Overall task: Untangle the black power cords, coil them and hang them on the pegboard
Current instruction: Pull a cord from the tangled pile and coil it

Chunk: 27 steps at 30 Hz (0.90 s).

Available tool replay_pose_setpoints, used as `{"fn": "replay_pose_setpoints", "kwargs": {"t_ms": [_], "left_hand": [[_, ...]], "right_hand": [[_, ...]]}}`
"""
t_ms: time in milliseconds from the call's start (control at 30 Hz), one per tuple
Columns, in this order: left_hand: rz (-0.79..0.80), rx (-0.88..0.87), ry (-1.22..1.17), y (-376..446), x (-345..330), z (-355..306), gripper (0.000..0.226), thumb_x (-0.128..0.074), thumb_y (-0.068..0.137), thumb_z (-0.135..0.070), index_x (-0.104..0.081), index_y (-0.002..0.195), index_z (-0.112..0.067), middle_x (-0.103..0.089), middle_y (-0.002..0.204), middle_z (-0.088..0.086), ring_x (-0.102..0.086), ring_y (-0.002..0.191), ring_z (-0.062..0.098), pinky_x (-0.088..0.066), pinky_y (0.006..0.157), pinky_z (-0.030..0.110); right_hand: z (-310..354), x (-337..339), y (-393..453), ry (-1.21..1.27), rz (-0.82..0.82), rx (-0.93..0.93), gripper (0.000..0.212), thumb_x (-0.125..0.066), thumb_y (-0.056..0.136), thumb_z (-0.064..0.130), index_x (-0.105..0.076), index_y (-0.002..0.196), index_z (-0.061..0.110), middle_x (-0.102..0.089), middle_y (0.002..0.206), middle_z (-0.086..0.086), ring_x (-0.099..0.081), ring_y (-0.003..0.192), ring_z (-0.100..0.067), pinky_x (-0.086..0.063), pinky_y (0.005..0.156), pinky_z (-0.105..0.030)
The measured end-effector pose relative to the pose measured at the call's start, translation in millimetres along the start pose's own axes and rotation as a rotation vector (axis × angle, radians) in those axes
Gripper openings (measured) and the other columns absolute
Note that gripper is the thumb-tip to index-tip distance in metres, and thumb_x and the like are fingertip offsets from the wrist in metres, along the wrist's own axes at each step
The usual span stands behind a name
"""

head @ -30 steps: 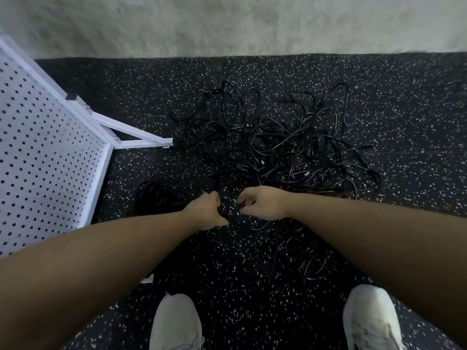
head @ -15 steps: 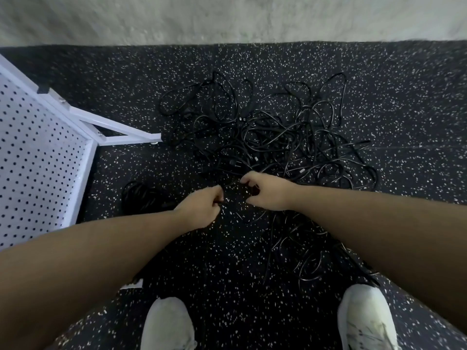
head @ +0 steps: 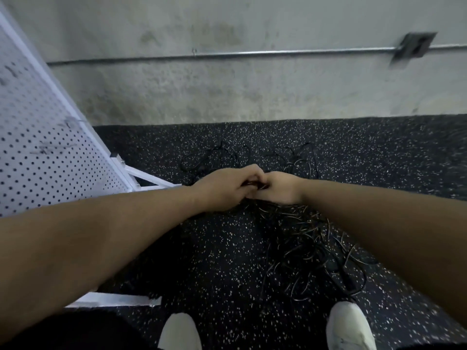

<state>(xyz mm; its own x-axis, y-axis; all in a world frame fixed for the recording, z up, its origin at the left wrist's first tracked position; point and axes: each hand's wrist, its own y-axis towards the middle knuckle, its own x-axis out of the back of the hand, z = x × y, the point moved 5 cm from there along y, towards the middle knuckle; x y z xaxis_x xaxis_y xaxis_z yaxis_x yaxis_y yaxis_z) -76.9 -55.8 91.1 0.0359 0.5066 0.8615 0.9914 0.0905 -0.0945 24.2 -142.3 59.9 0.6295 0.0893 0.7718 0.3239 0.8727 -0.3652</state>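
Note:
A tangle of black power cords lies on the speckled black floor in front of me, partly hidden under my arms. My left hand and my right hand meet knuckle to knuckle above the pile. Both have curled fingers gripping a black cord between them. Strands hang down from the hands toward the pile. The white pegboard stands tilted at the left, with a few hooks on it.
The pegboard's white frame feet reach out across the floor at the left. A concrete wall with a metal conduit and an outlet box rises behind the cords. My two white shoes stand at the bottom.
Both hands have risen off the floor and come together, lifting a cord. The view has tilted up, showing the wall and more of the pegboard.

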Motion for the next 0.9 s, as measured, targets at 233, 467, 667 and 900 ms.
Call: {"fn": "replay_pose_setpoints", "kwargs": {"t_ms": [233, 467, 667, 900], "left_hand": [[-0.345, -0.012, -0.105, -15, 69, -59, 0.012, -0.056, 0.101, -0.032, -0.055, 0.102, -0.044, -0.073, 0.100, -0.017, -0.067, 0.090, 0.014, -0.052, 0.088, 0.040], [-0.598, -0.066, 0.167, -24, 114, -107, 0.039, -0.068, 0.094, -0.047, -0.057, 0.126, -0.029, -0.060, 0.105, -0.011, -0.056, 0.101, 0.016, -0.046, 0.095, 0.041], [-0.908, -0.553, 0.670, -58, 97, -123, 0.023, -0.064, 0.088, -0.041, -0.063, 0.087, -0.018, -0.062, 0.100, 0.001, -0.048, 0.101, 0.022, -0.032, 0.090, 0.040], [0.100, 0.053, 0.077, -26, 10, -82, 0.070, -0.063, 0.089, -0.066, -0.046, 0.149, -0.034, -0.056, 0.147, -0.008, -0.053, 0.134, 0.015, -0.041, 0.115, 0.037]], "right_hand": [[42, 60, -68, 0.180, -0.229, 0.034, 0.043, -0.039, 0.109, 0.035, -0.065, 0.084, 0.012, -0.073, 0.079, 0.002, -0.064, 0.069, 0.006, -0.044, 0.071, -0.014], [54, 84, -100, 0.513, -0.307, -0.074, 0.034, -0.034, 0.107, 0.048, -0.051, 0.103, 0.019, -0.052, 0.067, -0.003, -0.054, 0.055, -0.017, -0.045, 0.055, -0.029], [39, 90, -115, 0.914, -0.396, -0.327, 0.030, -0.029, 0.111, 0.036, -0.045, 0.105, 0.012, -0.038, 0.074, -0.002, -0.037, 0.056, -0.012, -0.041, 0.054, -0.028], [36, 101, -124, 1.359, -0.364, -0.351, 0.021, -0.025, 0.110, 0.019, -0.043, 0.105, 0.010, -0.031, 0.059, 0.005, -0.034, 0.051, -0.009, -0.053, 0.063, -0.032]]}}
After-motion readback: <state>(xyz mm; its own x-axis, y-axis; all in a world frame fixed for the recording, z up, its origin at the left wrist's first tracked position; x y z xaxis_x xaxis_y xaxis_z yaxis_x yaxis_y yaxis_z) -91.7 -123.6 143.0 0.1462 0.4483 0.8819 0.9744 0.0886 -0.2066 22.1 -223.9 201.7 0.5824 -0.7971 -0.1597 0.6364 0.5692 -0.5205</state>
